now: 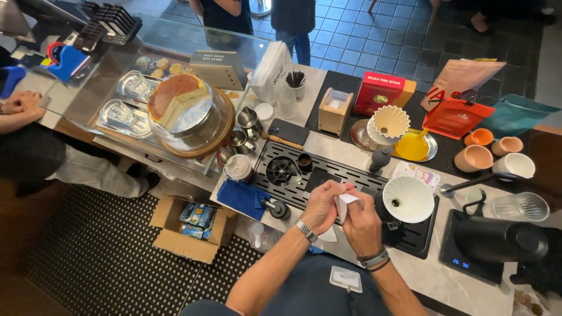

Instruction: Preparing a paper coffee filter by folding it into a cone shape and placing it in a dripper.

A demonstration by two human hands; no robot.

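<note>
Both hands meet over the table (328, 146), just left of a white dripper (408, 199) that shows a dark hole at its bottom and sits on a dark scale. The left hand (321, 206) and right hand (362, 225) each have fingers pinched shut on a white paper filter (344, 203) held between them (it looks partly folded). Farther back, another white dripper (391, 120) holds a ribbed paper, beside a yellow funnel (412, 146). A black kettle (500, 240) stands at right.

free: bare counter strip (351, 153) | right blocked: white dripper (408, 199), black kettle (497, 240) | left blocked: blue cloth (243, 198)
</note>
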